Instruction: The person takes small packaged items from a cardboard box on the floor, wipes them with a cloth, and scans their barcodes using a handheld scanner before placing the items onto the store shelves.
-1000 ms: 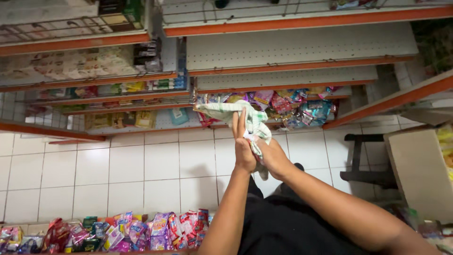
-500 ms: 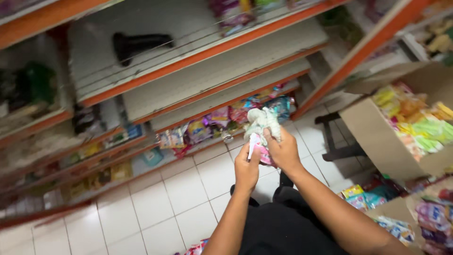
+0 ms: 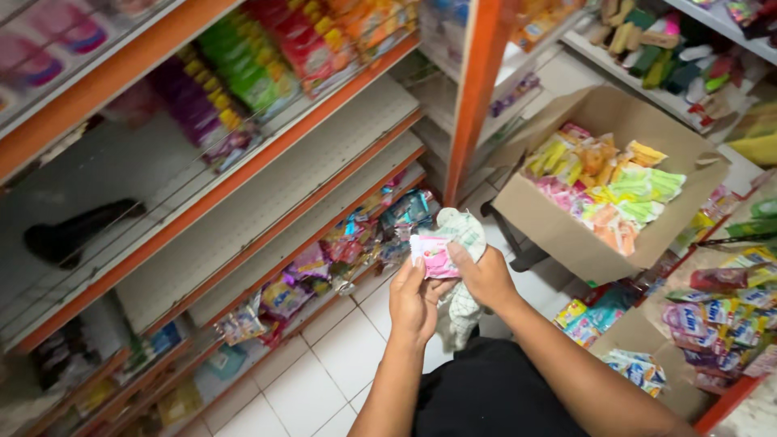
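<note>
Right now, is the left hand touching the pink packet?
Touching. The head view shows the left hand with its fingertips on the pink packet.

Shop aisle: orange-edged shelving (image 3: 243,174) with perforated white boards, white tiled floor (image 3: 316,380), open cardboard box (image 3: 558,235) of bright packets at right

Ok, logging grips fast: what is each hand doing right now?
Left hand: fingers closed on the small pink packet.
Right hand: closed on the pale checked cloth, thumb on the same packet.
</note>
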